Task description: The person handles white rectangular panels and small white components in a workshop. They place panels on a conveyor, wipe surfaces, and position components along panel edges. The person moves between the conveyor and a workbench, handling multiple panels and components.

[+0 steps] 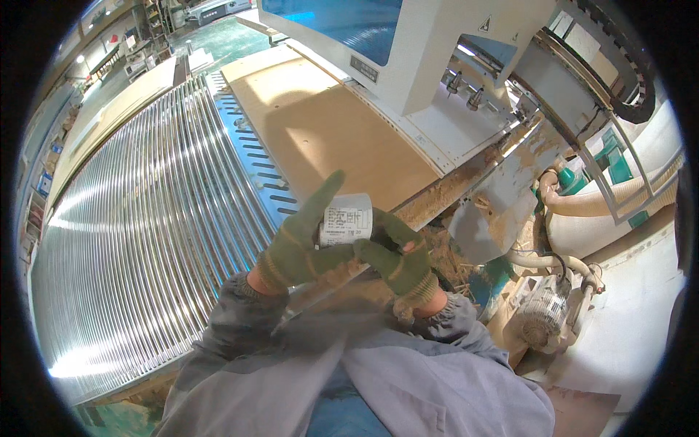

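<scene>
A white roll of printed labels (348, 217) is held up in front of my body, its printed side toward me. My left hand (295, 251), in a green knitted glove, grips it from the left and below, thumb stretched upward beside it. In a matching glove, my right hand (399, 258) closes on the roll's lower right side with its fingers bent. The fingertips of both hands meet under the roll, and some fingers are hidden behind it.
On the left lies a wide bed of shiny metal rollers (145, 240) with a blue slotted edge. A brown board (320, 138) rests on a white machine (419, 51) beyond my hands. At the right are wood shavings, a ribbed hose (619, 198) and a motor (542, 315).
</scene>
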The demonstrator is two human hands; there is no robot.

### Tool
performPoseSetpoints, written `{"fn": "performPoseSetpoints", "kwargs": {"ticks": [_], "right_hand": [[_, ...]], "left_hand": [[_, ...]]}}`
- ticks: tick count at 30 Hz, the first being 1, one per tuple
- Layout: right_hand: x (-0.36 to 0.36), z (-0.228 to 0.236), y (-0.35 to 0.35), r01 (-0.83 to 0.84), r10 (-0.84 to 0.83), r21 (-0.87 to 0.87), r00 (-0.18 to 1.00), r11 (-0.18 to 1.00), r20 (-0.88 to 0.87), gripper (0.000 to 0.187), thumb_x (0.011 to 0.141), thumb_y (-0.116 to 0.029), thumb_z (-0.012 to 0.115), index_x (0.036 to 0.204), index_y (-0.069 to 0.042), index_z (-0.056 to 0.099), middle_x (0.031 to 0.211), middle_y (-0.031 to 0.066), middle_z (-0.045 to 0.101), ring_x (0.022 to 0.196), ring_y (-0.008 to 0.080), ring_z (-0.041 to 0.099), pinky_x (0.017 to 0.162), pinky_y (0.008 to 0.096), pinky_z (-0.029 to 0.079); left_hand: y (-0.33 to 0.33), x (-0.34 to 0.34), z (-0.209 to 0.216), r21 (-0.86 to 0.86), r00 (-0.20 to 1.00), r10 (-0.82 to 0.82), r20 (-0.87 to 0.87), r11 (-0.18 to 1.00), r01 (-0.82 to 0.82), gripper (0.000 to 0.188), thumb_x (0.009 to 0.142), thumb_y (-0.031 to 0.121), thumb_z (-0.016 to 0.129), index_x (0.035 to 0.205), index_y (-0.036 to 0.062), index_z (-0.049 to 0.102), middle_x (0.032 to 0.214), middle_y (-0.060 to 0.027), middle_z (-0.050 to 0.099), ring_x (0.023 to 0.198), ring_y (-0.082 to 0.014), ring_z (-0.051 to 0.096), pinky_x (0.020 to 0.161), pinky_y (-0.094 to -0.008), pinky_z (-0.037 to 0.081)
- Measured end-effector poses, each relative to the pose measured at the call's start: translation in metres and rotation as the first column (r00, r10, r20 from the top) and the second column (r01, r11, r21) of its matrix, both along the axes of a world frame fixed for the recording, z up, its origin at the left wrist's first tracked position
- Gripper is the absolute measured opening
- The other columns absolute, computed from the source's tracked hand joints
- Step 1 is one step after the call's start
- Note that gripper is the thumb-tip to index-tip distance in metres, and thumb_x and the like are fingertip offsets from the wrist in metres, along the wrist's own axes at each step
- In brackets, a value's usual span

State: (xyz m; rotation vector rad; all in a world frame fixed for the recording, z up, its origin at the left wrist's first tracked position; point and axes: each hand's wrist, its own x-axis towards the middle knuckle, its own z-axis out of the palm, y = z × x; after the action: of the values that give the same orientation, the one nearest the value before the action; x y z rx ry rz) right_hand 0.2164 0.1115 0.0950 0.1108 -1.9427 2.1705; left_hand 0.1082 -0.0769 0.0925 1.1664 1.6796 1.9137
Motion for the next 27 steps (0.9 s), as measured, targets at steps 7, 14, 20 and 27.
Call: {"fn": "performPoseSetpoints", "kwargs": {"ticks": [7,14,20,27], "right_hand": [[-0.005,-0.008,-0.001,0.111,-0.104,-0.037,0.984,0.993,0.145,0.041,0.097,-0.007,0.068,0.137,0.003,0.063,0.112,0.0083,0.075,0.097,0.0152,0.07,0.082,0.03,0.058],[-0.007,-0.01,-0.004,0.095,-0.085,-0.099,0.991,0.991,0.104,0.043,0.097,-0.013,0.074,0.136,0.002,0.064,0.111,0.0088,0.075,0.093,0.0146,0.069,0.08,0.0293,0.058],[-0.003,-0.003,0.002,0.325,-0.298,0.219,0.943,0.92,-0.148,0.058,0.088,-0.014,0.084,0.139,0.001,0.062,0.132,0.0164,0.066,0.112,0.0239,0.067,0.092,0.0365,0.057],[-0.005,0.024,0.014,0.473,-0.053,0.643,0.827,0.603,-0.56,0.072,0.073,-0.014,0.092,0.138,0.0,0.064,0.144,0.0224,0.058,0.131,0.038,0.06,0.107,0.0453,0.052]], "left_hand": [[0.012,-0.001,-0.011,0.199,0.999,0.018,0.027,0.98,-0.023,0.115,0.085,0.007,0.089,0.171,0.01,0.013,0.135,-0.0186,0.066,0.124,-0.0255,0.065,0.104,-0.04,0.054],[0.008,0.002,-0.005,0.213,0.98,0.078,0.182,0.97,-0.117,0.101,0.091,-0.004,0.077,0.169,0.0035,0.013,0.136,-0.0236,0.065,0.123,-0.0275,0.066,0.101,-0.0402,0.055],[-0.004,0.002,0.005,0.246,0.96,0.129,0.248,0.95,-0.192,0.098,0.088,0.005,0.08,0.168,0.0039,0.023,0.127,-0.0175,0.07,0.114,-0.0227,0.07,0.097,-0.0382,0.056],[-0.014,0.005,0.006,0.172,0.975,0.025,0.222,0.983,-0.064,0.098,0.09,-0.005,0.078,0.168,0.0019,0.018,0.137,-0.0218,0.066,0.127,-0.0243,0.063,0.105,-0.0376,0.052]]}}
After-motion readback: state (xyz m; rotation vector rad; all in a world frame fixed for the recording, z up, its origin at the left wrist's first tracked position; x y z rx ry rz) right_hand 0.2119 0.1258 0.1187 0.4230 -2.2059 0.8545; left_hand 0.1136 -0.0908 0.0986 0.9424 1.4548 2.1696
